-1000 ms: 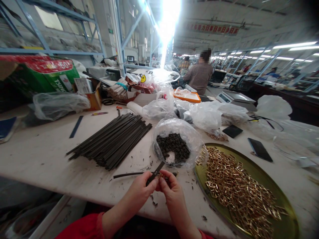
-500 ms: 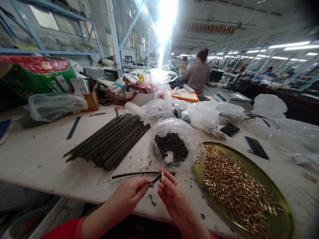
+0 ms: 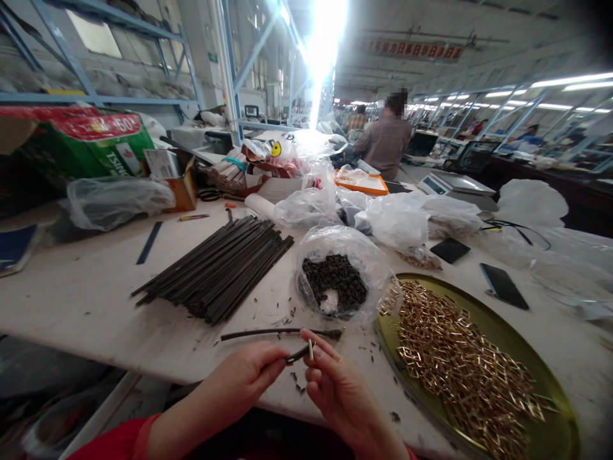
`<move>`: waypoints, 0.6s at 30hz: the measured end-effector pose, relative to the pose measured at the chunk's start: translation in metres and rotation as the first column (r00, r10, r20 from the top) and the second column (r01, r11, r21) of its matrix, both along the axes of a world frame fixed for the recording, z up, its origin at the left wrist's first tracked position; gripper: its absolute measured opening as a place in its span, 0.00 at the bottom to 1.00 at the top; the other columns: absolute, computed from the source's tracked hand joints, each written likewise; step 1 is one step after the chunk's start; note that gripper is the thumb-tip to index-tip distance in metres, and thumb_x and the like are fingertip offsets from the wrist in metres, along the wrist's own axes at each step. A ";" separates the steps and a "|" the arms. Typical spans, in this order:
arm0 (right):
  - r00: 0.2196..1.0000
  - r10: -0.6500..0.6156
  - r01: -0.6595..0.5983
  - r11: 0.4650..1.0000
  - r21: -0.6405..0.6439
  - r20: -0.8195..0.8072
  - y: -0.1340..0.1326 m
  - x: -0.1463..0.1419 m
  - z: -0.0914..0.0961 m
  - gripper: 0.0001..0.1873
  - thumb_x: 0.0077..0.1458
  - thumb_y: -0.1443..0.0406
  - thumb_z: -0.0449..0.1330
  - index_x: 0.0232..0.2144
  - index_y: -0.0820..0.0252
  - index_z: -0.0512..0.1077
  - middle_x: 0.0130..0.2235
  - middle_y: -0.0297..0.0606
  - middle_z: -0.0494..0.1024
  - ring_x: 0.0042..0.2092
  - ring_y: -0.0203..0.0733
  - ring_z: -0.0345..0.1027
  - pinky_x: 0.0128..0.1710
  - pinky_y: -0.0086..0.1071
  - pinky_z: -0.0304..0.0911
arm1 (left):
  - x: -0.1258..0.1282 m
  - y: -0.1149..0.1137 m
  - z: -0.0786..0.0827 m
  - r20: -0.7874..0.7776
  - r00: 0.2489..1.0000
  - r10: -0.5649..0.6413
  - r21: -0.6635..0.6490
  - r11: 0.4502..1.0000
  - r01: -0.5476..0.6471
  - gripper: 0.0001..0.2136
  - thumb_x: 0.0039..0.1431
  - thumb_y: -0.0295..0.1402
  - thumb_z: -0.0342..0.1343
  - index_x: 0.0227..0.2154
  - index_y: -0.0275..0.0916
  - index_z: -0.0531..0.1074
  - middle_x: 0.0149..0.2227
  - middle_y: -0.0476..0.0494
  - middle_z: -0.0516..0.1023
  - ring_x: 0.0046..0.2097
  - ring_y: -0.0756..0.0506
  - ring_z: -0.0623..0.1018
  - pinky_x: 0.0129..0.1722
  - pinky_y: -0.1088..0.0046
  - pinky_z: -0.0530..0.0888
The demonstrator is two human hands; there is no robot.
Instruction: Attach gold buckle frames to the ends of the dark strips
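My left hand point(image 3: 256, 374) pinches one end of a short black strip point(image 3: 297, 353) at the table's near edge. My right hand point(image 3: 330, 383) pinches a small gold metal buckle point(image 3: 311, 349) that sits on the strip's other end. Just beyond my fingers lies a longer black strip point(image 3: 280, 332) on the white table point(image 3: 86, 300). A clear bag of small black pieces point(image 3: 338, 275) stands behind it. To the right is a round gold tray point(image 3: 522, 358) heaped with gold buckles point(image 3: 460, 364). A bundle of long black strips point(image 3: 220, 265) lies to the left.
Plastic bags point(image 3: 397, 220), two dark phones point(image 3: 504, 286), a scale point(image 3: 453, 185) and an orange tray point(image 3: 361, 182) crowd the back. A green and red carton point(image 3: 76, 144) and a small cardboard box point(image 3: 179, 185) stand at left. A person point(image 3: 387, 140) sits facing away.
The strip was tilted up between both hands; now my hands have drawn slightly apart, the strip lies more level, and the gold buckle shows at my right fingertips.
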State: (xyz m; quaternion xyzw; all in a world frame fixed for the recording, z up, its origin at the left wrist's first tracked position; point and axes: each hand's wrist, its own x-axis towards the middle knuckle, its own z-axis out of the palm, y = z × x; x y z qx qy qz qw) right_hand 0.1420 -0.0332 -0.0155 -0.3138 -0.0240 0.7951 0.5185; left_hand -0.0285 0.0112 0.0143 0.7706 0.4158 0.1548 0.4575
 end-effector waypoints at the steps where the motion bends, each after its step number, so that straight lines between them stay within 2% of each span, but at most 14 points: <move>1: 1.000 0.006 -0.006 1.000 0.008 0.001 0.000 -0.002 0.000 0.22 0.44 0.67 0.67 0.44 0.60 0.70 0.25 0.28 0.71 0.22 0.24 0.65 0.23 0.18 0.66 | 0.001 -0.001 -0.001 0.002 1.000 0.022 -0.008 1.000 -0.022 0.11 0.59 0.36 0.47 0.33 0.41 0.73 0.33 0.47 0.76 0.36 0.45 0.73 0.37 0.75 0.66; 4: 0.998 0.019 -0.021 0.999 0.031 0.061 -0.002 -0.013 -0.003 0.20 0.43 0.66 0.67 0.41 0.61 0.71 0.27 0.29 0.71 0.22 0.23 0.63 0.23 0.18 0.63 | 0.011 -0.004 -0.004 0.048 0.992 0.115 -0.054 0.992 -0.113 0.09 0.58 0.33 0.46 0.35 0.39 0.70 0.35 0.46 0.75 0.36 0.45 0.73 0.37 0.74 0.66; 6: 0.984 -0.012 -0.005 0.995 0.098 0.176 -0.003 -0.019 -0.008 0.16 0.44 0.63 0.66 0.38 0.62 0.71 0.27 0.30 0.71 0.23 0.24 0.62 0.22 0.18 0.60 | 0.018 -0.007 -0.007 0.087 0.986 0.144 -0.125 0.983 -0.133 0.07 0.57 0.30 0.45 0.34 0.38 0.67 0.32 0.47 0.75 0.34 0.47 0.73 0.35 0.74 0.66; 8: 0.945 -0.083 0.018 0.979 0.202 0.317 -0.004 -0.024 -0.014 0.14 0.46 0.60 0.64 0.33 0.63 0.70 0.25 0.30 0.70 0.22 0.25 0.60 0.21 0.19 0.57 | 0.023 -0.009 -0.008 0.125 0.983 0.136 -0.205 0.973 -0.109 0.04 0.56 0.29 0.44 0.29 0.38 0.64 0.26 0.50 0.72 0.30 0.48 0.72 0.32 0.74 0.67; 10: 0.892 -0.143 0.020 0.960 0.279 0.429 -0.005 -0.026 -0.018 0.15 0.47 0.57 0.62 0.30 0.63 0.68 0.22 0.28 0.67 0.21 0.26 0.57 0.20 0.21 0.54 | 0.024 -0.010 -0.008 0.179 0.977 0.115 -0.267 0.962 -0.064 0.04 0.57 0.30 0.44 0.29 0.39 0.63 0.25 0.51 0.71 0.29 0.49 0.72 0.32 0.74 0.67; 14: 0.824 -0.184 0.006 0.949 0.315 0.536 -0.004 -0.026 -0.017 0.16 0.48 0.55 0.60 0.29 0.63 0.66 0.20 0.27 0.65 0.21 0.28 0.56 0.20 0.22 0.52 | 0.020 -0.009 -0.006 0.277 0.955 0.108 -0.369 0.929 0.001 0.06 0.58 0.35 0.47 0.31 0.37 0.64 0.29 0.49 0.71 0.33 0.48 0.72 0.36 0.72 0.68; 18: 0.804 -0.212 0.031 0.948 0.318 0.555 -0.004 -0.028 -0.014 0.17 0.46 0.54 0.61 0.30 0.62 0.66 0.22 0.29 0.66 0.22 0.29 0.56 0.21 0.23 0.54 | 0.020 -0.009 -0.007 0.321 0.930 0.178 -0.451 0.893 -0.016 0.08 0.56 0.36 0.50 0.30 0.36 0.64 0.28 0.50 0.70 0.32 0.49 0.70 0.35 0.72 0.66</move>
